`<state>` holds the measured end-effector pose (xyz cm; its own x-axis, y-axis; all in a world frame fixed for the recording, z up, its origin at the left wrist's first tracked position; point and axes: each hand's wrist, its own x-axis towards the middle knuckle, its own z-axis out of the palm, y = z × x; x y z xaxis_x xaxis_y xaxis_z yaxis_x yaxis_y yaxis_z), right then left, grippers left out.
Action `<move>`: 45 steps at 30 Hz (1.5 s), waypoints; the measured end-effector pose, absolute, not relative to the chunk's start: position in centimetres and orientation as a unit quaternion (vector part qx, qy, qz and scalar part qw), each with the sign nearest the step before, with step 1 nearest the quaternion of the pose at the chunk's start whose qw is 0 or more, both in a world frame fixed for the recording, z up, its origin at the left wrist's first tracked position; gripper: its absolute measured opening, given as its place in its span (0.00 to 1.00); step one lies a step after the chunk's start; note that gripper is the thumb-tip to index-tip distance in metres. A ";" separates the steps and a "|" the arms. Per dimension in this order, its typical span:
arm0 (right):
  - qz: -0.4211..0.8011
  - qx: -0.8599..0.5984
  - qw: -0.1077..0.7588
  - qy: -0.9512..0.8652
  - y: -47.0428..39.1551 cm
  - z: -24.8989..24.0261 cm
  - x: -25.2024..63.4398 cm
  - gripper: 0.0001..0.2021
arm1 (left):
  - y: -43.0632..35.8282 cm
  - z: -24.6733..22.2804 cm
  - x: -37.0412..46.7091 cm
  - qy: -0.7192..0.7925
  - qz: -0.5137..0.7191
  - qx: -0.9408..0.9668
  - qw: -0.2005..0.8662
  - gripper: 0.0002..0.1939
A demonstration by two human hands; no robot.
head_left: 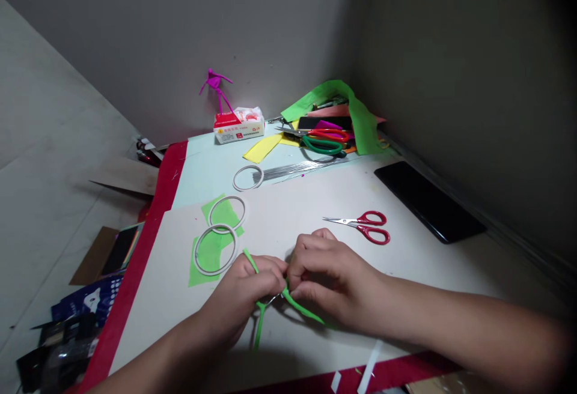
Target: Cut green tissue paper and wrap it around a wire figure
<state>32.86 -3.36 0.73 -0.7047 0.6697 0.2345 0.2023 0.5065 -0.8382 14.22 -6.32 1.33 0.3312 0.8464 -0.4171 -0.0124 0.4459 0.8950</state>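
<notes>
My left hand [246,292] is closed on a thin wire piece wrapped in green paper [259,325], whose ends stick out above and below the fingers. Bare silvery wire shows between my two hands. Pinched in my right hand [329,274] is a green paper strip [306,310], which meets the wire near the fingertips and trails to the lower right. The fingers hide the exact joint. Close to my left hand, two white tape rolls [197,256] overlap on flat green paper pieces [195,277]. Red-handled scissors [367,226] lie beyond my right hand.
A black phone [428,202] lies at the right by the wall. At the back are a bundle of wires [297,169], another tape roll [235,182], green-handled scissors [322,145], coloured paper and a small box [241,133] with a magenta figure [214,81].
</notes>
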 end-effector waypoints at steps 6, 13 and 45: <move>0.426 -0.250 0.274 -0.825 -2.9 1.1 33.0 0.04 | -6.4 1.5 14.3 0.491 0.303 0.436 0.691 0.09; 0.427 -0.236 0.282 -0.826 -2.9 1.0 33.3 0.03 | -6.2 1.4 14.1 0.486 0.306 0.431 0.695 0.08; 0.384 -0.197 0.322 -0.843 -2.6 1.0 33.2 0.04 | -6.4 1.2 13.7 0.484 0.348 0.413 0.689 0.08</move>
